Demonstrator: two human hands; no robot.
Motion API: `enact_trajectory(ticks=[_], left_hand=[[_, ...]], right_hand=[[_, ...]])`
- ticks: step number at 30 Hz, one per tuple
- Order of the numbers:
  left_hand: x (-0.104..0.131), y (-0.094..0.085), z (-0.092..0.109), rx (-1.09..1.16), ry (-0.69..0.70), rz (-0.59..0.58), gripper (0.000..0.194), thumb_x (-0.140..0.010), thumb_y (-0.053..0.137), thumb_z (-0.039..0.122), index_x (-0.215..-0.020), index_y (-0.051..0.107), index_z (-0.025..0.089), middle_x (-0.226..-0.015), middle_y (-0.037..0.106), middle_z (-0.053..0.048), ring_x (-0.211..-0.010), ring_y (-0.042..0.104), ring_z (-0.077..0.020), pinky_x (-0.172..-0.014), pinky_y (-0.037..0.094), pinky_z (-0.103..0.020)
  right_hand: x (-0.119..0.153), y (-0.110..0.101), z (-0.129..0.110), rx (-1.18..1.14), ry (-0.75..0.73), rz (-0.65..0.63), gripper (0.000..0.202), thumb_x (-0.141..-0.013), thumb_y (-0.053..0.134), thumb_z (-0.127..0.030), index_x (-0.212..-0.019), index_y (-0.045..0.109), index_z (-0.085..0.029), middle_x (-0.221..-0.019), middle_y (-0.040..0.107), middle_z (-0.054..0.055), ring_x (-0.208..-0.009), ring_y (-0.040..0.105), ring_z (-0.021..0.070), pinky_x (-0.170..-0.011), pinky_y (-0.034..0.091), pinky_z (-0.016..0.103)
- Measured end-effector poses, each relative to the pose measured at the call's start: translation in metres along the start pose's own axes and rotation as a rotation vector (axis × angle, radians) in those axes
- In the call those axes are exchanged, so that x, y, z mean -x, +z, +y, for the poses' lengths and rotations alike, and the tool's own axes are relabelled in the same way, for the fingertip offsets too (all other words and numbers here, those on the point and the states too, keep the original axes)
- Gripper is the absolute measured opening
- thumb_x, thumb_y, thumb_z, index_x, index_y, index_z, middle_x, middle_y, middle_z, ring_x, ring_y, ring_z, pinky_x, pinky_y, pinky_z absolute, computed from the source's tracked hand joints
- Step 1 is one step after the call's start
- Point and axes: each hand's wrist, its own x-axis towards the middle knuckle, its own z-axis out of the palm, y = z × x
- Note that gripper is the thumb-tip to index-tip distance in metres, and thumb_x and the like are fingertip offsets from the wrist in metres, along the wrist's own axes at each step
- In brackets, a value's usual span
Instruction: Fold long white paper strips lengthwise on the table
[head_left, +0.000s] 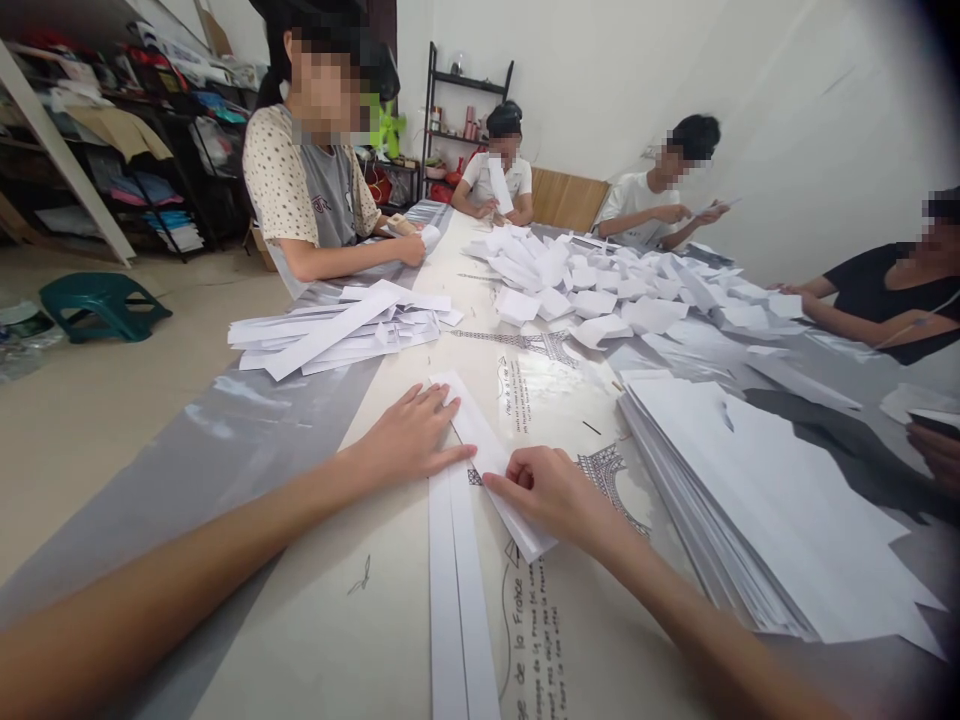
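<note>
A long white paper strip with a lengthwise line runs from the near table edge up to my hands. Its upper part is folded over and slants down to the right as a second band. My left hand lies spread, palm down, its fingertips on the paper near the fold. My right hand is curled at the slanted band's right edge, thumb and fingers pressed close on the paper. Whether it pinches the paper or only presses on it is hard to tell, but it touches the band.
A tall stack of white sheets lies right of my right hand. Loose strips lie ahead on the left, and a heap of folded papers beyond. Several people sit around the table. A green stool stands on the floor.
</note>
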Motion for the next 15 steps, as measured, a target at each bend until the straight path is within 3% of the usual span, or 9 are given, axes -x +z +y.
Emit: enact_trajectory(ticks=[6,12,15], left_hand=[[-0.0005,-0.0005,0.0008,0.003,-0.005,-0.003,0.078,-0.097,0.033,0.073,-0.143,0.048,0.011,-0.150,0.048,-0.019,-0.144,0.039,-0.0350,-0.121,0.022,-0.047],[-0.0005,0.0005,0.0018,-0.051,0.004,-0.001,0.080,-0.098,0.029,0.073,-0.143,0.048,0.010,-0.151,0.047,-0.019,-0.143,0.040,-0.0339,-0.120,0.024,-0.047],[-0.0005,-0.0015,0.0029,-0.070,-0.001,-0.006,0.079,-0.098,0.027,0.073,-0.143,0.048,0.011,-0.150,0.048,-0.019,-0.143,0.041,-0.0334,-0.120,0.026,-0.048]], right_hand=[[-0.0011,0.0024,0.0016,-0.047,-0.012,-0.047,0.042,-0.089,0.059,-0.043,-0.057,0.041,-0.021,-0.053,0.047,-0.003,-0.048,0.036,0.0108,-0.045,0.023,0.027],[-0.0026,0.0019,0.0061,-0.052,-0.019,-0.097,0.044,-0.092,0.052,-0.039,-0.059,0.028,-0.022,-0.052,0.034,-0.006,-0.048,0.025,0.0093,-0.047,0.020,0.027],[-0.0023,0.0016,0.0073,-0.068,-0.012,-0.130,0.042,-0.094,0.050,-0.039,-0.060,0.031,-0.022,-0.051,0.035,-0.006,-0.046,0.026,0.0090,-0.048,0.019,0.027]])
